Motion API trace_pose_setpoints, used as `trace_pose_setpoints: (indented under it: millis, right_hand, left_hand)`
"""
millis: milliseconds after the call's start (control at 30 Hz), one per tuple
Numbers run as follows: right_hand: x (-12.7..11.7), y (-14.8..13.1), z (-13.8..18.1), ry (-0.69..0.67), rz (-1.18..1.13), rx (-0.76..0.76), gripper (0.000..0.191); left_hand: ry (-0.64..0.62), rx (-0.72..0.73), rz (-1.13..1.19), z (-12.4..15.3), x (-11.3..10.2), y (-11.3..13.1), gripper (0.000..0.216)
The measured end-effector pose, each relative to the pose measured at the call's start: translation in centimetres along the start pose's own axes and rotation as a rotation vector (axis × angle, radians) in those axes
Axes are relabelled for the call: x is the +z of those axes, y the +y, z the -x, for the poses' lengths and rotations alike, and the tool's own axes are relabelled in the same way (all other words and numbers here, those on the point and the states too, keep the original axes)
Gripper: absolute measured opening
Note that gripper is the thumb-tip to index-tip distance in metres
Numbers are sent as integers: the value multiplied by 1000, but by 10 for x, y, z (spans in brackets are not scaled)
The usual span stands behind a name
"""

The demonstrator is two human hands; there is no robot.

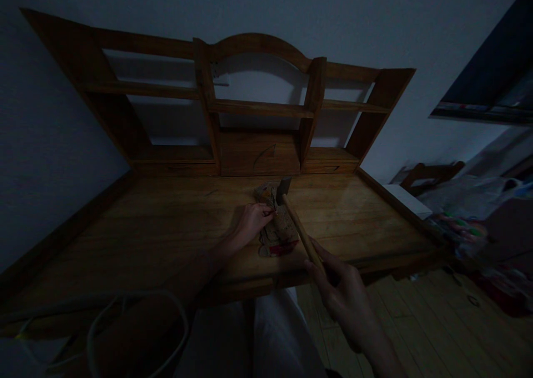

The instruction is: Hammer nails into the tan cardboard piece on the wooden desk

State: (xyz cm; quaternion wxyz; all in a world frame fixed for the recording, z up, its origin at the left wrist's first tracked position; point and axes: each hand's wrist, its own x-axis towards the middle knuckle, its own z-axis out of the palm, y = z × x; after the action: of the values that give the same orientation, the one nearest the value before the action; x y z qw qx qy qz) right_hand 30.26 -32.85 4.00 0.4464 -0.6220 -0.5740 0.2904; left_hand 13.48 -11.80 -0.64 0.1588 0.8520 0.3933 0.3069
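My right hand [339, 292] is wrapped round the wooden handle of a hammer [302, 233]. The hammer's dark flat head points away from me, over a worn, patterned piece of cloth or board [285, 225] on the desk. At the left side of that piece, my left hand [252, 222] is closed in a pinch, with a small reddish thing at the fingertips, too small and dim to name. The hammer head is close to the left fingertips; whether it touches anything there, I cannot tell.
A wooden desk [166, 222] carries a shelf unit [260, 109] along the wall. A white cable [183, 317] loops at lower left. To the right are a chair back [433, 172], a white box [406, 200] and plastic bags [470, 200]. The room is dim.
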Motion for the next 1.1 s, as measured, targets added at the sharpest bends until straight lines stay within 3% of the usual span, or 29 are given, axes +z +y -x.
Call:
trace_pose_setpoints:
  millis: [633, 833, 933, 1100]
  right_hand:
    - [6, 4, 5, 15, -18, 13, 46]
    - [-4, -7, 1, 120, -118, 37, 45]
    - [-14, -2, -15, 146, -202, 82, 51]
    - [-29, 31, -62, 196, -346, 8, 49]
  left_hand:
    - [-11, -1, -16, 1, -1, 3, 20]
    - [14, -46, 92, -1, 0, 1, 15]
    - [71, -82, 129, -1, -1, -2, 20]
    - [282, -106, 86, 1, -11, 2, 41]
